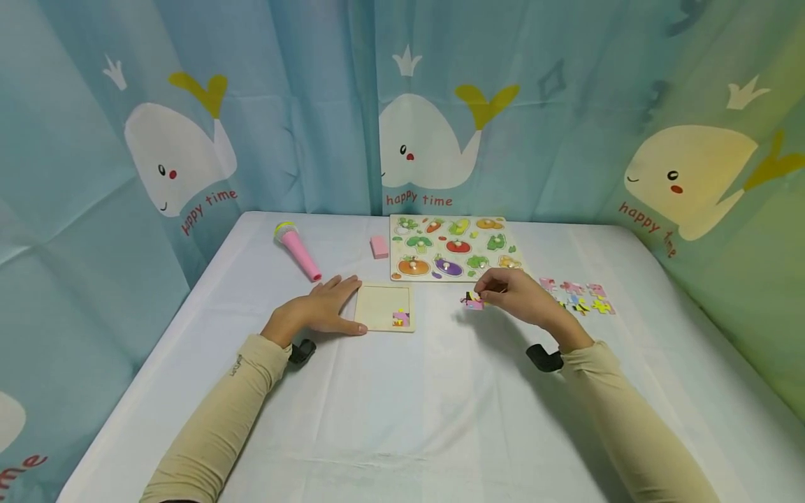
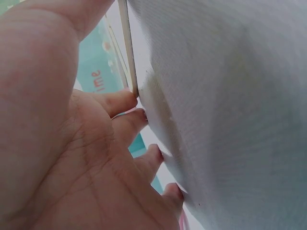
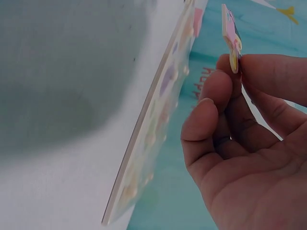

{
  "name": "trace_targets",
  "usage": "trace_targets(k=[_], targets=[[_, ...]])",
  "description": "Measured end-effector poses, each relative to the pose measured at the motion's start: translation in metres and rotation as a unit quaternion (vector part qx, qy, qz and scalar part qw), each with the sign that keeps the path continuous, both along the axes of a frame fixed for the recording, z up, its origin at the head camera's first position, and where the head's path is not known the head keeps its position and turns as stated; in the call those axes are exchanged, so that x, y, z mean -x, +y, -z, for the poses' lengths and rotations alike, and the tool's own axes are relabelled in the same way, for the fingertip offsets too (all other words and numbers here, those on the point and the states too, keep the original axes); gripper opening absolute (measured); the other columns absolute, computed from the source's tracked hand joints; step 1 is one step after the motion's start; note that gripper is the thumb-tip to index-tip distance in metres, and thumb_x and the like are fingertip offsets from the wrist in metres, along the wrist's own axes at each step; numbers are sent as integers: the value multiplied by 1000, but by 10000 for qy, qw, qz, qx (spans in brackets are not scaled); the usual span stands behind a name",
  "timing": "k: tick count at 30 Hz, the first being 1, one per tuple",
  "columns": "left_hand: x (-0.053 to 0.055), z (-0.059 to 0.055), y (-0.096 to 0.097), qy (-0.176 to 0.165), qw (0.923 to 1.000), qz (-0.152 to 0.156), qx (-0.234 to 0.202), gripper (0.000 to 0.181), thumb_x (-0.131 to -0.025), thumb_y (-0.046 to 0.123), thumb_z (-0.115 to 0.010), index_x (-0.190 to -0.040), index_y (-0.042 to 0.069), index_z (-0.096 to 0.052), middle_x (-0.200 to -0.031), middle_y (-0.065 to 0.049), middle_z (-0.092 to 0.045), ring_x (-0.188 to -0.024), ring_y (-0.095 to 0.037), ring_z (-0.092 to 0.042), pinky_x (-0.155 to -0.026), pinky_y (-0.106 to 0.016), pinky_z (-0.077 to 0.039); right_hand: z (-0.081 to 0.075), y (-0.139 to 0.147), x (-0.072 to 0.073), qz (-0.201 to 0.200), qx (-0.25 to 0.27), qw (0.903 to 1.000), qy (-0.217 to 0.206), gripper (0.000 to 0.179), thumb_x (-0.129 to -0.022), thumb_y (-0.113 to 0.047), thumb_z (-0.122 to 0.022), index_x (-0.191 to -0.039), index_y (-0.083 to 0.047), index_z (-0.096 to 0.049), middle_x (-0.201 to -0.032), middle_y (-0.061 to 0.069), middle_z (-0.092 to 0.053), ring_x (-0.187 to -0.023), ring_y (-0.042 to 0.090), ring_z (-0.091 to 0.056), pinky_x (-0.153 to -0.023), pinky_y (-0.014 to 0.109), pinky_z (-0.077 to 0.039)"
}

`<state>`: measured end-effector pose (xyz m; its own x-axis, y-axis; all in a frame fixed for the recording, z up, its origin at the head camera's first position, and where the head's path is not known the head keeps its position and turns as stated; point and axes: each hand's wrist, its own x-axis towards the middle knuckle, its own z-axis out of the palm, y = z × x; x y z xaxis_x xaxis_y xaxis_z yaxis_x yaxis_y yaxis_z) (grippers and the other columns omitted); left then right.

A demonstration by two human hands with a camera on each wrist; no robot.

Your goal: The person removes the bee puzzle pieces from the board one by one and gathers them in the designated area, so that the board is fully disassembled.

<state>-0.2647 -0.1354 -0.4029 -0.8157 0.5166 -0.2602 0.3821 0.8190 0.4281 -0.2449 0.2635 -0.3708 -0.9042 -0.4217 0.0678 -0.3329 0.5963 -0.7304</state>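
Note:
A square wooden puzzle tray (image 1: 377, 307) lies on the white table, with one pink and yellow puzzle piece (image 1: 401, 318) in its near right corner. My left hand (image 1: 327, 309) rests at the tray's left edge, fingers spread, the thumb at the near corner and the index finger at the far one. In the left wrist view the fingertips (image 2: 154, 152) touch the tablecloth and the tray's edge. Between thumb and index finger my right hand (image 1: 518, 297) pinches a pink, yellow and black puzzle piece (image 3: 231, 36), held above the table right of the tray.
Several loose puzzle pieces (image 1: 581, 297) lie right of my right hand. Behind the tray are a vegetable peg board (image 1: 445, 230) and a pink block (image 1: 379, 247). A pink toy microphone (image 1: 300, 253) lies at the back left. A whale-print curtain (image 1: 333, 126) hangs behind the table.

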Motion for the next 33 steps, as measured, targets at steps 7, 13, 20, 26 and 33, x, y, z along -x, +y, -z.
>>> trace_targets(k=[7, 13, 20, 26, 33], targets=[[1, 1, -1, -18, 10000, 39, 1, 107, -96, 55, -74, -171, 2, -18, -178, -17, -14, -163, -41, -4, -130, -56, -5, -4, 20, -7, 358, -26, 9993, -58, 11, -106, -7, -66, -112, 1, -72, -106, 11, -71, -99, 33, -65, -81, 28, -54], [5, 8, -2, -15, 10000, 35, -81, 107, -95, 53, -75, -171, 2, -18, -178, -17, -13, -163, -40, -3, -130, -56, -3, -3, 39, -12, 613, 54, 9980, -136, 14, -107, -7, -63, -116, 2, -70, -109, 13, -72, -100, 33, -67, -84, 30, -54], [3, 5, -2, -25, 9999, 90, -112, 107, -95, 55, -73, -170, 1, -19, -178, -18, -14, -163, -42, -4, -129, -58, -4, -6, 63, -20, 885, 150, 9959, -94, 18, -107, -7, -62, -119, 6, -69, -108, 14, -72, -97, 27, -67, -83, 27, -54], [1, 1, -1, -21, 9999, 67, -104, 106, -96, 53, -74, -170, 1, -19, -177, -19, -15, -163, -42, -6, -129, -59, -6, -7, 89, -23, 1317, 162, 9911, -133, 24, -109, -10, -60, -125, 6, -67, -107, 9, -71, -96, 19, -63, -82, 26, -54], [2, 2, -1, 3, 9999, 86, -98, 106, -96, 55, -74, -170, 1, -19, -177, -18, -15, -163, -42, -6, -129, -60, -6, -5, 115, -27, 1669, 343, 9853, -113, 28, -110, -12, -57, -126, 10, -65, -100, -1, -70, -90, 14, -62, -78, 24, -54]])
